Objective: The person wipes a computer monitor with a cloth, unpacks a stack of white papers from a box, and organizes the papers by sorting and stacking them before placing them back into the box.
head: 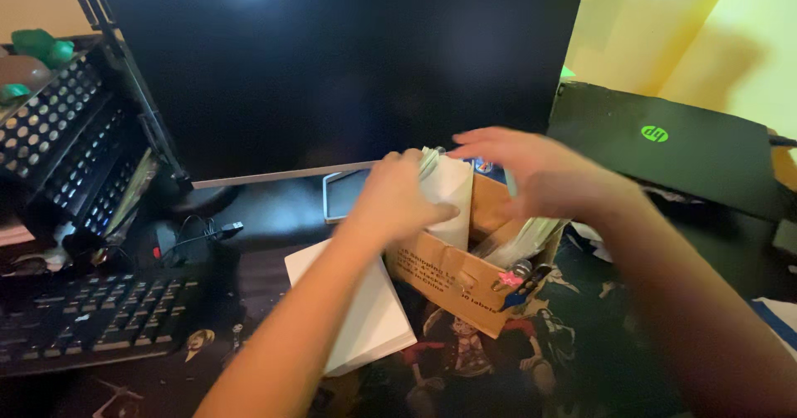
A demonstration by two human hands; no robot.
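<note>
A white stack of paper sheets [448, 187], standing upright in a small brown cardboard box [452, 278], is gripped by the left hand [397, 200]. The right hand [531, 169], blurred, is held spread just beside it, over the box.

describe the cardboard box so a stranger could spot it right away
Start at the big dark monitor and drop to the desk just below its right half. The cardboard box sits there, open-topped, with both hands over it; the left hand holds white paper in it. It is the only brown thing, beside a flat white stack.
</note>
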